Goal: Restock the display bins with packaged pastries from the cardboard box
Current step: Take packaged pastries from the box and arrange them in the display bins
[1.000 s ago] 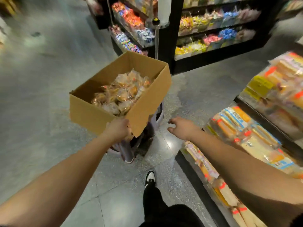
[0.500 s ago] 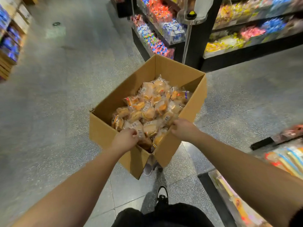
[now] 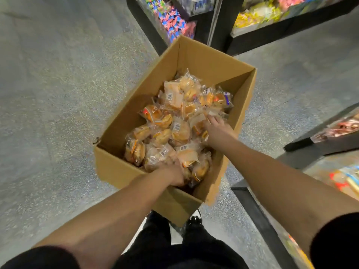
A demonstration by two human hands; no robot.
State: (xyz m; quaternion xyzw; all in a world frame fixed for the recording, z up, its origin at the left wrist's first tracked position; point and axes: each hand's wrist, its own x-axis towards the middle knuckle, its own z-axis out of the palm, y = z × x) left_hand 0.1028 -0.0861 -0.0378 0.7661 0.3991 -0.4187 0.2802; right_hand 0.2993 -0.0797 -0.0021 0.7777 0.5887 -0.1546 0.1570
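Hands [image 3: 175, 174] in box [image 3: 204, 61], on pastries [image 3: 180, 131]

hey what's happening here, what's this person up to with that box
A person stands in a shop aisle with both hands down in an open cardboard box heaped with clear-wrapped packaged pastries. The left hand is buried in the packs at the near end, and the right hand reaches onto packs along the right side; whether either has a firm grip yet is unclear. Nothing has been lifted out. Display shelves of colourful sweets stand behind the box.
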